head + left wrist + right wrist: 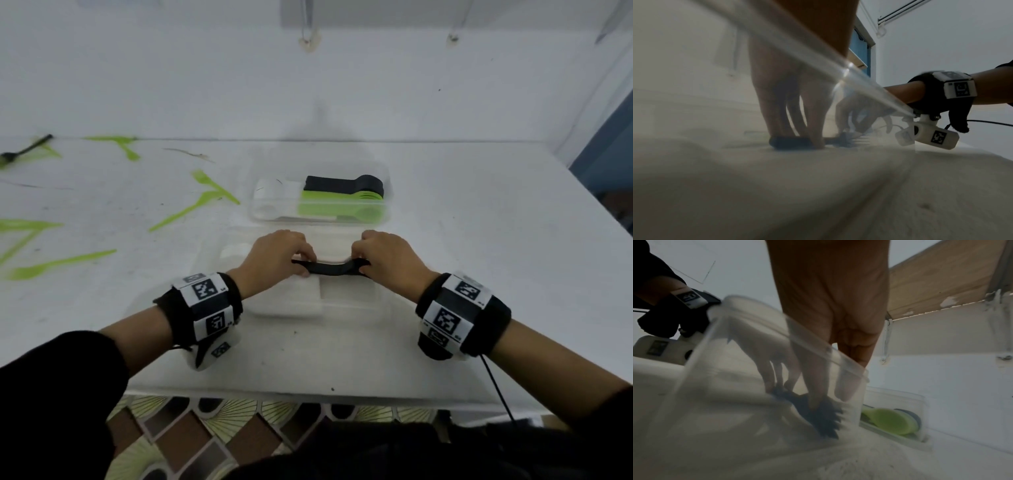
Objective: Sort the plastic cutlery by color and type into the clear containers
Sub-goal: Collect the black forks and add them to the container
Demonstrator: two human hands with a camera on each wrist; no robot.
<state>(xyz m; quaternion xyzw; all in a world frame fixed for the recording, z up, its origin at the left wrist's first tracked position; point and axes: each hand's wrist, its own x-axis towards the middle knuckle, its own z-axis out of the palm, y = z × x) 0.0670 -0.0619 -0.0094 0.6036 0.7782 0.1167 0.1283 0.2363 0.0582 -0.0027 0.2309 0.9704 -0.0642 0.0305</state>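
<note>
Black forks (330, 267) stacked, spanning between both hands inside near clear container (373, 298) on bench (479, 240). Left hand (275, 255) grip pinches handle end, fingers (813, 113) curled round it. Right hand (390, 257) grip pinches tine end (824, 418). Far container (385, 212) holds green and black spoons. Loose green cutlery (191, 209) well left.

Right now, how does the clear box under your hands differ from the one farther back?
The near container has both hands inside it, the left hand and right hand holding black forks; the far container is untouched. The near one shows white pieces besides; the far one holds stacked green spoons and black spoons. Both are clear plastic.
</note>
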